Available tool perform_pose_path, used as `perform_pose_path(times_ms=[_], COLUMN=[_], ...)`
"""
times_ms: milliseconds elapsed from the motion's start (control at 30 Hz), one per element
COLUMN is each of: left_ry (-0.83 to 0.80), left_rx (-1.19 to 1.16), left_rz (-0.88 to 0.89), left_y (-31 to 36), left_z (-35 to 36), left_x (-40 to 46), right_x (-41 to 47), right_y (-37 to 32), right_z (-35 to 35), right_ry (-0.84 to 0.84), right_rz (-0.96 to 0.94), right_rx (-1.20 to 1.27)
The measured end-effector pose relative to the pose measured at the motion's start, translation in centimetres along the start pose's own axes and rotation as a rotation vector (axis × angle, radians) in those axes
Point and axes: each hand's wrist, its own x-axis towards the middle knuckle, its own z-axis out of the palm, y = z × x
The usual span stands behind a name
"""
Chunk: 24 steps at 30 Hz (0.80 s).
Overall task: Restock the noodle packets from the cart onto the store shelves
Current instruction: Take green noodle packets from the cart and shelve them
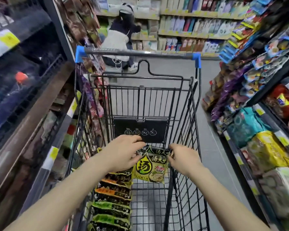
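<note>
Both my hands grip the green noodle packets point(149, 165) at the cart's point(182, 172) far end, left hand point(123, 152), right hand point(182, 158); light, crinkly, brittle inside, so I hold the side edges

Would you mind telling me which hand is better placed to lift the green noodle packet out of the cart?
Probably the right hand: it pinches the green noodle packet's upper right edge. The left hand only rests on the left corner, its grip hidden.
</note>
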Motion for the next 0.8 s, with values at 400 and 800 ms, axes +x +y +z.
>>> perform_pose_path(times_ms=[400, 800], left_ry=[-0.096, -0.050], left_rx=[0.001, -0.026], left_rz=[0.052, 0.065], left_y=[-3.3, -5.4], left_z=[9.5, 12.4], left_x=[6.2, 7.9], right_x=[9.5, 12.9], right_y=[2.7, 2.9], right_z=[15.1, 23.0], right_ry=[-0.148, -0.087], right_rz=[0.362, 0.643], right_rx=[0.224, 0.855])
